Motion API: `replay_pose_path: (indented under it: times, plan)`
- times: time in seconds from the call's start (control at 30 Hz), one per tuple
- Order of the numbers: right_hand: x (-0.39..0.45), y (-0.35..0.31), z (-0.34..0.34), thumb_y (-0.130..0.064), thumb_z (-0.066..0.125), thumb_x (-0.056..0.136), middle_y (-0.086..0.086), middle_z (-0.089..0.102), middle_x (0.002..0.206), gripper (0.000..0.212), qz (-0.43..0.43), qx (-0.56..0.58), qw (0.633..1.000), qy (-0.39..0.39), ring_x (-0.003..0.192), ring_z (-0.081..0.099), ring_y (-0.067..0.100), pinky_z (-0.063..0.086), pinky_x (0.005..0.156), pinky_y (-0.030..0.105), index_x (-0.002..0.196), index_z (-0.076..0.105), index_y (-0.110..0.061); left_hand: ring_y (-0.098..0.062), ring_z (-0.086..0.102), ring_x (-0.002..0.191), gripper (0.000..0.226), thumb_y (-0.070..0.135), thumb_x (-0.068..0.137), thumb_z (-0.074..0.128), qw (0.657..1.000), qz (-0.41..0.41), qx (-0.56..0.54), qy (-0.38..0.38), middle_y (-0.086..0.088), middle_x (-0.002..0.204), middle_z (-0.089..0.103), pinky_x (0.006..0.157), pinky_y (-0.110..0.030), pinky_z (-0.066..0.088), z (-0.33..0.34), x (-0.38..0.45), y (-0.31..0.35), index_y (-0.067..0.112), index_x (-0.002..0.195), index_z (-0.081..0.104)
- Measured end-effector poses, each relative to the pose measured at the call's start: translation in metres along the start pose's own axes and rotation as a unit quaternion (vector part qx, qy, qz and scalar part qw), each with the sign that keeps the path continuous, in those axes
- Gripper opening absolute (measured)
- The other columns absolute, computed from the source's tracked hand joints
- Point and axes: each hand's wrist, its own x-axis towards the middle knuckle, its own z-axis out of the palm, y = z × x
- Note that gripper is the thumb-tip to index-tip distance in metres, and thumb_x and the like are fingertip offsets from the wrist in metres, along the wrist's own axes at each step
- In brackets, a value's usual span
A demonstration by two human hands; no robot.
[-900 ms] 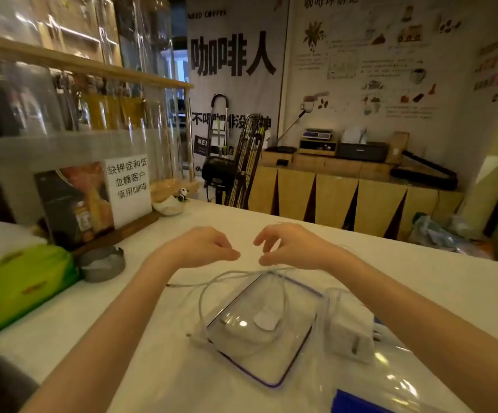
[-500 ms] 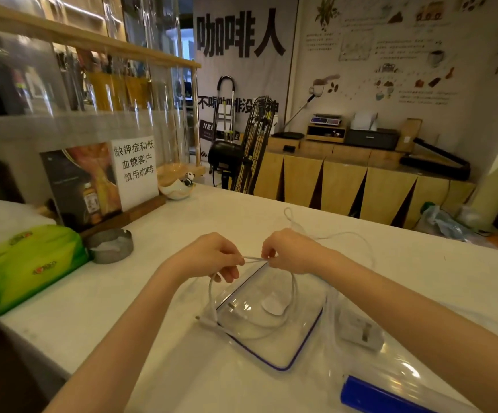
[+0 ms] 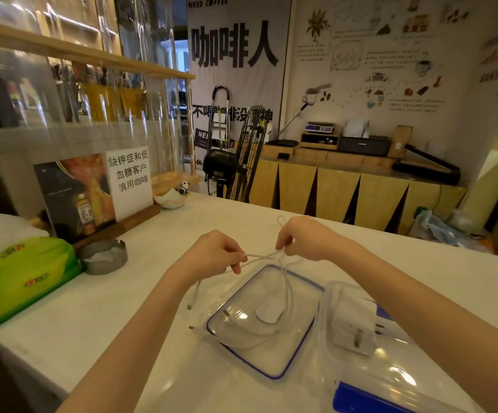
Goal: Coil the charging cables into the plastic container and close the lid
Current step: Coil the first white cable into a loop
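Note:
A thin white charging cable [image 3: 264, 256] stretches between my two hands above the counter. My left hand [image 3: 215, 254] pinches one stretch of it, and my right hand [image 3: 304, 238] pinches the other, with a small loop sticking up behind the fingers. Strands hang down over a clear plastic lid with a blue rim [image 3: 274, 374] lying flat below; two plug ends dangle at its left edge. Right of the lid stands the clear plastic container [image 3: 331, 293], with a white charger block [image 3: 353, 329] seen through its wall.
The white counter [image 3: 140, 323] carries a green tissue pack [image 3: 24, 275] and a metal ashtray [image 3: 103, 256] at the left, with a framed sign [image 3: 92, 192] behind them. A blue clip edge [image 3: 361, 397] shows at the bottom right. A wooden cabinet stands beyond the counter.
My hands moved apart and rose slightly, pulling the cable taut between them. The wide loop hanging over the lid has drawn into narrower strands.

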Motion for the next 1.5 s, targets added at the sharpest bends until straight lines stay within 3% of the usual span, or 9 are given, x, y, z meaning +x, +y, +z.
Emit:
replay_pose_path:
  times: [0.3,0.63,0.8,0.97,1.03,1.13,1.27,1.4,1.5]
  plan:
    - [-0.026,0.027,-0.037,-0.018,0.057,0.086,-0.002,0.060,0.094,0.016,0.032,0.080,0.982,0.166,0.084,0.054,0.013,0.045,0.074,0.025,0.099,0.066,-0.014,-0.003,0.053,0.049,0.017,0.015,0.085,0.056,0.998,0.008,0.064,-0.011,0.003,0.063,0.065,0.041,-0.008,0.039,0.025,0.009,-0.007,0.008,0.088,0.071]
    - [-0.046,0.047,-0.039,-0.022,0.055,0.088,-0.017,0.055,0.077,0.012,0.007,0.145,0.970,0.195,0.073,0.052,0.003,0.039,0.062,0.014,0.094,0.064,-0.020,-0.022,0.063,0.088,0.024,0.026,0.081,0.060,0.996,-0.031,0.048,-0.063,-0.010,0.100,0.070,0.072,-0.031,0.051,0.032,0.022,-0.009,0.010,0.095,0.071]
    - [-0.058,0.057,-0.042,-0.024,0.054,0.088,-0.014,0.058,0.080,0.012,0.007,0.162,0.964,0.210,0.078,0.055,0.006,0.041,0.065,0.017,0.094,0.064,-0.023,-0.014,0.052,0.095,0.027,0.010,0.085,0.052,0.972,0.049,0.041,0.225,-0.002,0.110,0.061,0.080,-0.024,0.038,0.015,0.021,0.015,0.011,0.111,0.059]
    - [-0.068,0.058,-0.054,-0.022,0.054,0.088,-0.006,0.062,0.079,0.011,-0.008,0.246,0.940,0.238,0.072,0.054,0.012,0.043,0.062,0.020,0.089,0.063,-0.027,-0.017,0.048,0.119,0.022,0.026,0.092,0.044,0.994,0.112,-0.006,-0.016,0.011,0.109,0.057,0.097,-0.028,0.035,0.027,0.023,0.065,0.030,0.110,0.056]
    - [-0.070,0.057,-0.060,-0.022,0.054,0.088,-0.007,0.061,0.077,0.013,-0.014,0.291,0.916,0.276,0.066,0.053,0.005,0.040,0.058,0.016,0.085,0.062,-0.031,-0.018,0.062,0.101,0.023,0.027,0.093,0.042,0.985,0.127,-0.096,-0.069,0.004,0.094,0.069,0.101,-0.039,0.041,0.033,0.017,0.080,0.023,0.103,0.062]
    - [-0.071,0.056,-0.068,-0.021,0.053,0.088,-0.010,0.061,0.074,0.012,-0.012,0.336,0.873,0.353,0.059,0.053,-0.010,0.041,0.053,0.006,0.087,0.064,-0.026,-0.011,0.055,0.047,0.030,0.028,0.091,0.041,0.940,0.194,-0.244,-0.141,0.005,0.050,0.054,0.067,-0.029,0.056,0.031,0.004,0.090,0.012,0.087,0.066]
    - [-0.072,0.057,-0.082,-0.019,0.053,0.089,-0.008,0.063,0.077,0.013,-0.001,0.375,0.801,0.466,0.064,0.055,-0.010,0.044,0.058,0.004,0.093,0.065,-0.019,-0.006,0.033,0.037,0.036,0.033,0.086,0.039,0.866,0.205,-0.383,-0.249,0.005,0.045,0.039,0.039,-0.017,0.034,0.026,-0.005,0.119,0.008,0.090,0.064]
    - [-0.068,0.056,-0.077,-0.021,0.050,0.090,-0.006,0.064,0.074,0.015,-0.001,0.308,0.852,0.423,0.068,0.058,-0.001,0.048,0.066,0.014,0.087,0.063,-0.028,-0.007,0.031,0.039,0.053,0.045,0.085,0.032,0.801,0.229,-0.451,-0.321,0.003,0.048,0.038,0.036,-0.016,0.030,0.017,-0.015,0.144,0.004,0.103,0.061]
    - [-0.072,0.047,-0.063,-0.024,0.047,0.091,0.007,0.059,0.065,0.016,-0.027,0.333,0.896,0.293,0.057,0.056,0.020,0.051,0.061,0.035,0.090,0.063,-0.026,-0.007,0.033,0.037,0.042,0.032,0.091,0.031,0.828,0.242,-0.449,-0.235,0.003,0.046,0.041,0.035,-0.016,0.030,0.013,-0.013,0.153,0.003,0.100,0.059]
